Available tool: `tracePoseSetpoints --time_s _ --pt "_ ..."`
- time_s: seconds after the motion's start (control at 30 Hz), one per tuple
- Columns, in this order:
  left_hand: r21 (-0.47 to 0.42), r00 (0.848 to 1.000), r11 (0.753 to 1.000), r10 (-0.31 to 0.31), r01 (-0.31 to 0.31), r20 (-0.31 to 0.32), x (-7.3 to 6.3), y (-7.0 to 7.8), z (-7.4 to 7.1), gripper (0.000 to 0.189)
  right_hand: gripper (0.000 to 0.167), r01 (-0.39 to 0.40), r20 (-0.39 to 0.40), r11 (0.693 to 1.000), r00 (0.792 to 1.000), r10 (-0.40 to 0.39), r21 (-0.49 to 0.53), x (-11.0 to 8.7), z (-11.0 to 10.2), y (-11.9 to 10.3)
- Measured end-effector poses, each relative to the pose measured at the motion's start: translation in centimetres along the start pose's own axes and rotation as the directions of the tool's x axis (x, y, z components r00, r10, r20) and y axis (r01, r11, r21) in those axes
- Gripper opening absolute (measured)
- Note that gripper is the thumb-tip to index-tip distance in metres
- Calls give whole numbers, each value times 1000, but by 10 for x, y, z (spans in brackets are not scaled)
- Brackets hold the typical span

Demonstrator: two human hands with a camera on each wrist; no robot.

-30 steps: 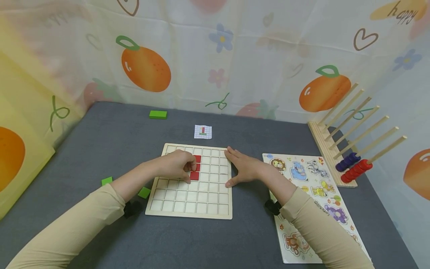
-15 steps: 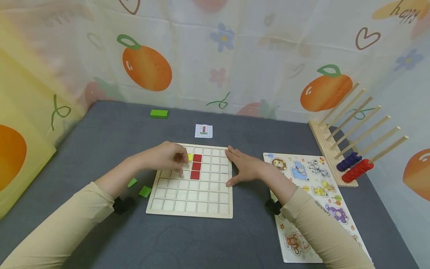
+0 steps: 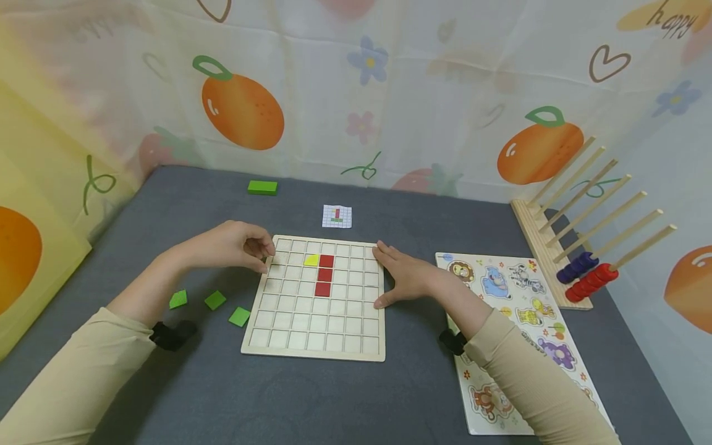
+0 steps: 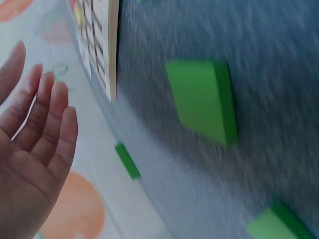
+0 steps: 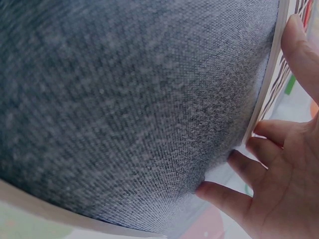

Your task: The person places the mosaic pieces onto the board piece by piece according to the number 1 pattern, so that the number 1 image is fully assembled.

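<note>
A wooden grid board (image 3: pixel 311 324) lies in the middle of the table. Three red tiles (image 3: pixel 324 275) form a column in its upper cells, and a yellow tile (image 3: pixel 311 260) sits left of the topmost one. My left hand (image 3: pixel 230 246) hovers at the board's left edge; in the left wrist view its palm shows bare with fingers relaxed. Three green tiles lie left of the board, one close to it (image 3: pixel 240 317), one in the middle (image 3: pixel 215 300), one farthest out (image 3: pixel 178 299). My right hand (image 3: pixel 405 275) rests on the board's right edge, thumb and fingers spread.
A small paper card (image 3: pixel 337 217) with a coloured grid pattern lies behind the board. A green block (image 3: pixel 262 187) is at the back left. An animal puzzle board (image 3: pixel 481 346) lies under the right forearm, beside a pegged wooden rack (image 3: pixel 534 241) with red and blue rings.
My left hand has moved left from the red tiles to the board's left edge, uncovering the yellow tile in its cell. My right hand has stayed on the right edge.
</note>
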State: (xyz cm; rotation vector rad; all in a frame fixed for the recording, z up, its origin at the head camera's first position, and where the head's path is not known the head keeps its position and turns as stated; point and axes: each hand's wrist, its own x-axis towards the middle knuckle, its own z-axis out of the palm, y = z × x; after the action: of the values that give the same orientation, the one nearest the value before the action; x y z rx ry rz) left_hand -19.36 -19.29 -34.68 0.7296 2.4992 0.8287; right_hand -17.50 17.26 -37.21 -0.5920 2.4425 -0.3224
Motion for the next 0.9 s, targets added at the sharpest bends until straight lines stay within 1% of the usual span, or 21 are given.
tracePoseSetpoints --time_s 0.17,0.3,0.37,0.47,0.53,0.6,0.73,0.8,0.9 --pt "-30 998 998 -57 57 7 -17 -16 -15 32 112 3 -1 1000 1000 -3 -1 0 0 1" --pt "-62 995 993 -97 98 15 -29 -30 -24 35 112 4 -3 1000 1000 -4 0 0 1 0" --pt "-81 992 989 -118 121 34 -35 -38 -28 36 112 6 -4 1000 1000 -6 1 0 1 1" --pt "-107 986 983 -138 147 89 -43 -52 -32 38 112 5 -3 1000 1000 -5 5 1 1 1" --pt "-128 979 977 -151 169 137 -49 -61 -35 39 112 5 -3 1000 1000 -5 4 1 1 2" --pt "-154 971 972 -148 177 186 -54 -70 -38 40 113 3 -3 1000 1000 -3 3 1 1 2" --pt "-195 949 958 -154 212 276 -63 -85 -40 41 114 -2 -5 1000 1000 2 -3 1 1 1" --pt "-203 937 953 -155 226 315 -65 -90 -41 43 114 -5 -6 1000 1000 5 -8 1 0 1" --pt "-178 920 950 -186 258 346 -66 -93 -41 44 113 -5 -5 1000 1000 5 -12 2 0 2"
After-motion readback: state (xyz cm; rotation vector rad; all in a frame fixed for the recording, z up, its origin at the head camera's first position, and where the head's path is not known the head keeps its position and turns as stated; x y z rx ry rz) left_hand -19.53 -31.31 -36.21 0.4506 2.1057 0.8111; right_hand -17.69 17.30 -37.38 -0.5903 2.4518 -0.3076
